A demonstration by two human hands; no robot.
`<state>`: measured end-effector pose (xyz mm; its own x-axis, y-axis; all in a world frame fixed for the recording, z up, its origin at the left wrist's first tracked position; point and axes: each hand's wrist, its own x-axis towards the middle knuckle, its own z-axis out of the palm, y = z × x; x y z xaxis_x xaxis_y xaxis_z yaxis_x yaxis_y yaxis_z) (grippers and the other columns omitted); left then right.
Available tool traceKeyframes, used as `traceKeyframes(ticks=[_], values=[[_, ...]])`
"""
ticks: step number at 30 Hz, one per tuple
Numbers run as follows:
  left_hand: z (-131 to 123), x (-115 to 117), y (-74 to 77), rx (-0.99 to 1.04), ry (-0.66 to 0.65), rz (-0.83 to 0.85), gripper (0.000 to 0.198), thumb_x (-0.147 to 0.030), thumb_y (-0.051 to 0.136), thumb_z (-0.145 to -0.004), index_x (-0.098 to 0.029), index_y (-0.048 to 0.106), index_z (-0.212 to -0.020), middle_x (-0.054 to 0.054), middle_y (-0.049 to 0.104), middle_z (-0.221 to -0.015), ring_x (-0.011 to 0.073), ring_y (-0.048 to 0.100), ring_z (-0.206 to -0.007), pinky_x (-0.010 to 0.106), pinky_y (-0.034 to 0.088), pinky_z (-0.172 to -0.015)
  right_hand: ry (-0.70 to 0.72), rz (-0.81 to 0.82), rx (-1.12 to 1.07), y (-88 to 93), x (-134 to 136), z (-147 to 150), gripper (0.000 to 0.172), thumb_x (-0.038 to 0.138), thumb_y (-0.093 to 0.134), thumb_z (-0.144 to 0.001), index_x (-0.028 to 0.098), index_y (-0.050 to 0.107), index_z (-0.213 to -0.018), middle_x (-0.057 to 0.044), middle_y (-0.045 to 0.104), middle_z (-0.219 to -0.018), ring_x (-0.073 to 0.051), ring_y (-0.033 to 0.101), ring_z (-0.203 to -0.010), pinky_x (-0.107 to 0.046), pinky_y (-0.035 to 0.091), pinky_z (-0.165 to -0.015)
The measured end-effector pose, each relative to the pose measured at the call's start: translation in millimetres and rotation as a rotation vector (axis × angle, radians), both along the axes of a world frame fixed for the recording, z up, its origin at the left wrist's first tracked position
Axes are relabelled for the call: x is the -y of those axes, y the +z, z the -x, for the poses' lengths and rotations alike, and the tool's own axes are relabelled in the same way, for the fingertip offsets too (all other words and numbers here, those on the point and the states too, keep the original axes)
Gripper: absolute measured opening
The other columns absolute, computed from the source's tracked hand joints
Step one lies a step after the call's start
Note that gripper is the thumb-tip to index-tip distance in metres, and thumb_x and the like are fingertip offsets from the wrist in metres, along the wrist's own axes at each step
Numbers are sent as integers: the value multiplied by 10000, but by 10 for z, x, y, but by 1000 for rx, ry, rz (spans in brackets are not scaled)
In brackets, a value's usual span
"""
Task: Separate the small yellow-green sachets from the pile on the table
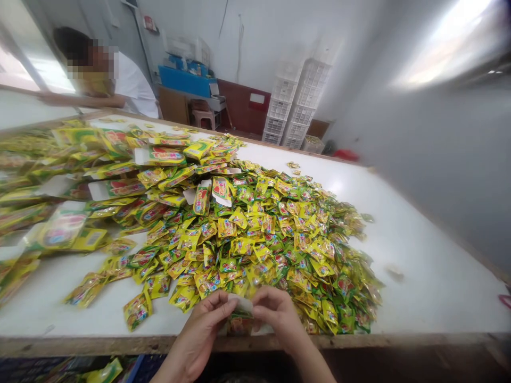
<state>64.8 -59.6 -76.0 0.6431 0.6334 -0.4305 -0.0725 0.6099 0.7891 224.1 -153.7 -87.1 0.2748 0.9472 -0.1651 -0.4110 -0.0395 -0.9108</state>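
Carton (240, 305), just one, is pinched by both left hand (205, 324) and right hand (282, 319).

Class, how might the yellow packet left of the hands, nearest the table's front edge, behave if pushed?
The yellow packet probably flexes, since it looks crinkled and film-like. It would likely slide rather than roll, lying flattish on the smooth-looking white table.

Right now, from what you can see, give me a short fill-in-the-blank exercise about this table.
1. The left hand pinches a carton flap colored ____.
2. On the table, the main packet pile lies to the ____ of most cartons.
3. Behind the table, the broad panel is colored ____.

Missing words: white; right; blue.
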Motion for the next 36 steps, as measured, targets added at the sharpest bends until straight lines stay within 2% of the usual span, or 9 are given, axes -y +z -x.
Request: traceKeyframes(ticks=[6, 9, 13, 15, 18, 22, 26, 30, 36], values=[[-123, 67, -22, -104, 22, -215, 291, -335, 747, -771, -179, 548, -625, -52, 538, -622, 113, 475, -645, 192, 373, -601, 50, 15, 201, 50, -91, -72, 207, 219, 759, -708, 192, 715, -908, 21, 623, -705, -84, 494, -537, -170, 384, -465], [-123, 28, -59, -66, 40, -151, 177, -364, 716, -798, -192, 681, -777, -18, 664, -765, 142, 576, -770, 211, 449, -715, -57, -8, 396, 55, -194, -72, 139, 185, 713, -747, 210, 766, -874, 9, 643, -695, -104, 525, -559, -200, 412, -512], [-66, -74, -104, -57, 19, -81, 311, -408, 724, -774, -228, 744, -1027, 46, 750, -1025, 230, 651, -1006, 319, 494, -910, -103, -115, 566, 68, -265, -88, 149, 251, 686, -826, 263, 799, -921, -39, 737, -817, -181, 629, -783, -275, 486, -733], [-33, -114, -117, -134, 12, -190, 337, -417, 751, -736, -230, 762, -1016, 56, 761, -1056, 261, 653, -1066, 342, 493, -953, -78, -124, 565, 68, -265, -95, 144, 314, 679, -847, 271, 802, -907, -40, 750, -803, -188, 640, -783, -286, 490, -750], [-14, -140, -141, -240, 20, -388, 351, -442, 767, -698, -232, 781, -979, 61, 773, -1049, 294, 661, -1076, 384, 499, -977, -107, -40, 476, 31, -255, -81, 153, 368, 751, -775, 246, 806, -851, -27, 732, -713, -170, 633, -656, -258, 495, -624], [-51, -127, -189, -266, 14, -556, 354, -454, 726, -738, -237, 767, -1014, 51, 781, -995, 278, 706, -971, 366, 564, -885, -171, 21, 368, -41, -241, -29, 201, 375, 823, -680, 217, 793, -802, -11, 706, -664, -150, 612, -562, -221, 468, -506], [-65, -138, -230, -240, 0, -829, 233, -378, 685, -804, -246, 761, -981, 39, 769, -938, 227, 719, -886, 294, 586, -801, -229, -38, 470, -52, -206, -7, 135, 342, 836, -678, 229, 800, -742, -24, 709, -669, -168, 637, -645, -241, 500, -609], [5, -175, -294, -176, -7, -1156, 119, -270, 674, -837, -258, 758, -920, 45, 748, -960, 205, 707, -913, 276, 574, -825, -226, -147, 535, -43, -139, -8, 118, 325, 829, -702, 253, 801, -793, -38, 716, -734, -184, 656, -708, -265, 515, -664], [133, -170, -473, -79, -127, -1355, 325, -144, 673, -838, -313, 674, -1115, 39, 718, -1113, 196, 683, -1027, 281, 567, -885, -195, -284, 791, -109, 89, 47, 174, 248, 685, -856, 282, 757, -1011, -67, 668, -957, -189, 655, -865, -294, 526, -760]])
